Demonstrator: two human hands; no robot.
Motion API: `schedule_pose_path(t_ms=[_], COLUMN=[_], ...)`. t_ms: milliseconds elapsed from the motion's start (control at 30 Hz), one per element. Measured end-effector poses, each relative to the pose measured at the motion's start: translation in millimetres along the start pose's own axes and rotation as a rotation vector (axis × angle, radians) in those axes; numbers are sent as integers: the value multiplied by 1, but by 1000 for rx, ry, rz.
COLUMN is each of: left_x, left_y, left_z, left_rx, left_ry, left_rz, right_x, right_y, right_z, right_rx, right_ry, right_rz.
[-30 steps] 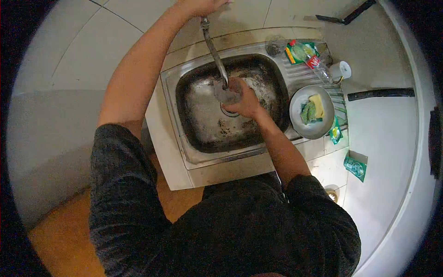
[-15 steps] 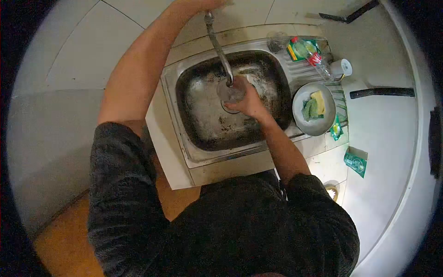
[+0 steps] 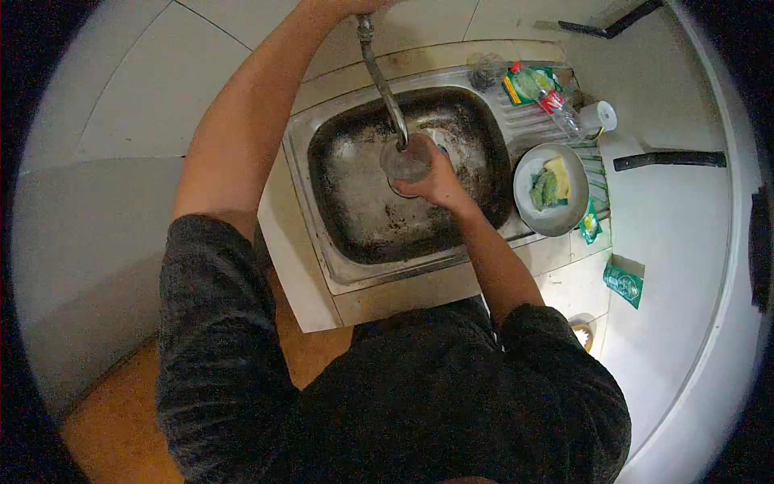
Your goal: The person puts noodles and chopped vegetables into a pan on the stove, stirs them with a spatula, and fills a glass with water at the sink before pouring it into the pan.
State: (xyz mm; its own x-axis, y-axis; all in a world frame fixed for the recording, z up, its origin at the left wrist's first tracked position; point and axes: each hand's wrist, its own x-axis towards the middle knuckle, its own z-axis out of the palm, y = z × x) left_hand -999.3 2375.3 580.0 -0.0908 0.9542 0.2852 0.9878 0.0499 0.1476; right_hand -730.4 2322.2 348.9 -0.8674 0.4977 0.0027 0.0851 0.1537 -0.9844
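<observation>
A clear drinking glass is in my right hand, whose fingers wrap around its side. The glass is held inside the metal sink, right below the spout of the faucet. At the top edge of the view my left hand reaches to the upper end of the faucet by the wall. Its fingers are cut off by the frame, so their grip cannot be made out.
Right of the sink, a bowl holds a green and yellow sponge. Behind it on the drainboard lie a plastic bottle, a white cup, a green packet and a clear glass. Another green packet lies farther right.
My left hand has shifted slightly at the top of the faucet. My right hand and the glass stay nearly in the same place under the spout.
</observation>
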Motion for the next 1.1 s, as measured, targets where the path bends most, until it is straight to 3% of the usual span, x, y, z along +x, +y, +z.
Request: schedule_pose_path(t_ms=[100, 200, 367, 1100], left_x=[2, 3, 2, 0], left_y=[-2, -5, 7, -2], left_z=[0, 0, -8, -2], left_rx=[5, 77, 19, -1], left_ry=[-14, 12, -87, -3], left_rz=[-1, 131, -39, 80], right_x=[1, 1, 2, 0], right_y=[-11, -10, -8, -14], right_z=[-4, -4, -4, -6], right_rx=[-52, -52, -90, -126], right_ry=[-32, -24, -9, 21], right_rz=[24, -2, 16, 50])
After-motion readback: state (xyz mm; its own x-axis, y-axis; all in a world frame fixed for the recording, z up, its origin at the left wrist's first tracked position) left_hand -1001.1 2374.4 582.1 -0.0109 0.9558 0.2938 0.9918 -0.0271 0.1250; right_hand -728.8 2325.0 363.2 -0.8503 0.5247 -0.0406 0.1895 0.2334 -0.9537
